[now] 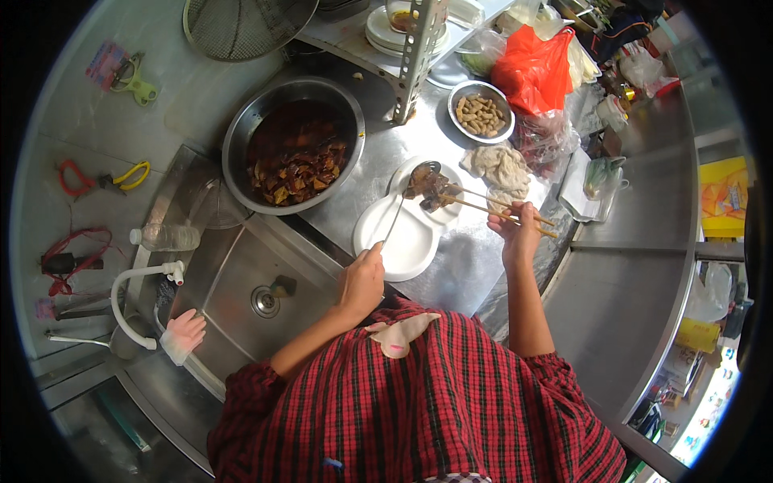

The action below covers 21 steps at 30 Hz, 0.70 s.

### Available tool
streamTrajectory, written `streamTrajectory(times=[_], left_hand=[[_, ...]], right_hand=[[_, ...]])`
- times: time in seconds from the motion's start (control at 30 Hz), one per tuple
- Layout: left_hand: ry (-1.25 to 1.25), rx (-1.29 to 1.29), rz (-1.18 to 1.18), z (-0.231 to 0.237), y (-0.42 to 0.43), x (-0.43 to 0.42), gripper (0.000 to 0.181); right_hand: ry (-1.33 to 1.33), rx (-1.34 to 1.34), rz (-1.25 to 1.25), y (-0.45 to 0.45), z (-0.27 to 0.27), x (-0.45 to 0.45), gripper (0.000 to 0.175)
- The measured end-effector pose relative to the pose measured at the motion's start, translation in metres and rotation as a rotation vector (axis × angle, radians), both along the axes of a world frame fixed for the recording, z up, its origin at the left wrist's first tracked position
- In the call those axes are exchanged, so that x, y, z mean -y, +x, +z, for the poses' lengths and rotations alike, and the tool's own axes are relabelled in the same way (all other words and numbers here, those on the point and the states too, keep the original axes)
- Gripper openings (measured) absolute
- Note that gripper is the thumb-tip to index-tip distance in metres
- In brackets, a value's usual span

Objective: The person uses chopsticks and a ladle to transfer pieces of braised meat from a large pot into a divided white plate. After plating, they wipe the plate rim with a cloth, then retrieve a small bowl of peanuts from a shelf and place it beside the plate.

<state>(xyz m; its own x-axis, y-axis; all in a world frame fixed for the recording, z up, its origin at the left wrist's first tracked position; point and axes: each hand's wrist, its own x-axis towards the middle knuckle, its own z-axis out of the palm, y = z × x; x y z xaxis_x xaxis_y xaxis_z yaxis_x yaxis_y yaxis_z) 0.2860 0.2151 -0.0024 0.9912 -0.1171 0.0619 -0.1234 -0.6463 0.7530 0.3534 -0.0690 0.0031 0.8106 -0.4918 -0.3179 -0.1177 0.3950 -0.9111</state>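
My left hand (362, 281) grips the handle of a metal ladle (394, 224), whose bowl is over the upper part of a white divided plate (395, 241). Dark brown pieces of braised food (432, 186) lie at the ladle's bowl and over a small compartment of the plate; how many rest on the plate itself I cannot tell. In my right hand (516, 232) is a pair of wooden chopsticks (492, 210), their tips at the brown pieces. The plate's large round compartment, nearest me, shows bare white. Left of the plate, a large steel basin (232, 172) holds more brown pieces in dark liquid.
A steel bowl of peanuts (481, 113), a crumpled cloth (498, 166) and a red plastic bag (534, 69) are beyond the plate. A perforated shelf post (412, 66) rises from the counter. At left are a steel sink (241, 265), a white faucet (121, 302) and a plastic bottle (172, 237).
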Motion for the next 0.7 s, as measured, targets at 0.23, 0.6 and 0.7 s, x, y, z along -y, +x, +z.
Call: streamTrajectory(times=[0.23, 0.6, 0.7], left_hand=[[0.317, 0.017, -0.134, -0.004, 0.002, 0.007, 0.04], [0.293, 0.1, -0.114, 0.0, 0.005, -0.006, 0.035], [-0.011, 0.095, 0.013, 0.01, 0.003, -0.01, 0.034]], right_hand=[[-0.049, 0.158, 0.0, -0.007, 0.013, -0.011, 0.039], [-0.139, 0.123, 0.009, -0.006, -0.001, -0.012, 0.037], [-0.166, 0.152, 0.018, 0.005, 0.018, -0.017, 0.035]])
